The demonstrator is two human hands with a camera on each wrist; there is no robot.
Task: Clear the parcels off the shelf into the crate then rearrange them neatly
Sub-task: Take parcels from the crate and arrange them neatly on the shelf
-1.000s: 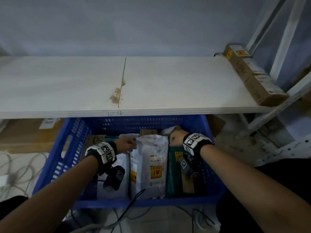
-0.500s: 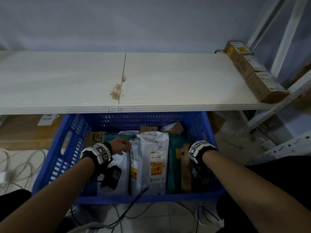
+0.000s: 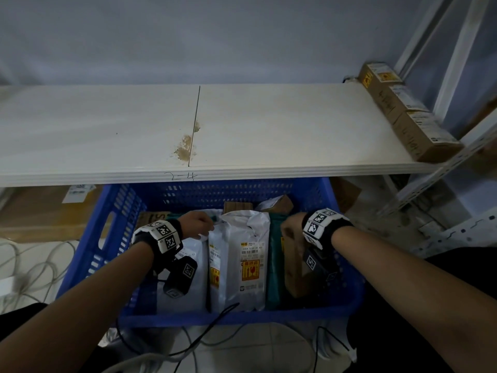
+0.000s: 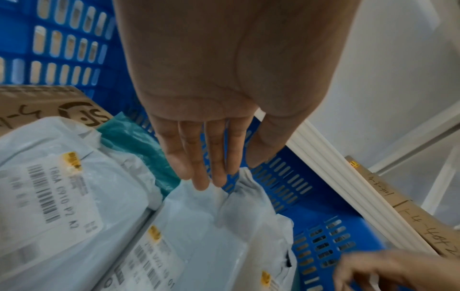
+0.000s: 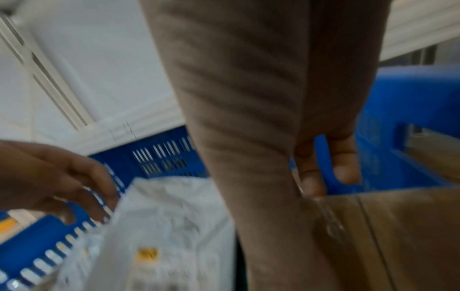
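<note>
Pale wall backs a white shelf, bare but for three brown boxes lined along its right end, so the clearing looks nearly done unless those count as parcels. Below the shelf's front edge sits the blue crate, packed with upright parcels: white bags in the middle, a green bag right of them, a brown box nearer the crate's right wall, more cardboard toward the back wall. The left hand has straight, relaxed fingers touching the top of a white bag, holding nothing. The right hand rests at the top of the brown box; whether it grips or only presses I cannot tell, since the wrist view is blurred. This looks like the tidying stage. The risk: the bags are soft and stand loosely, so pushing one top sideways could slump its neighbours, and pulling the box out could let the green bag fold into the gap. Cables trailing past the crate's near wall might snag a wrist.
</note>
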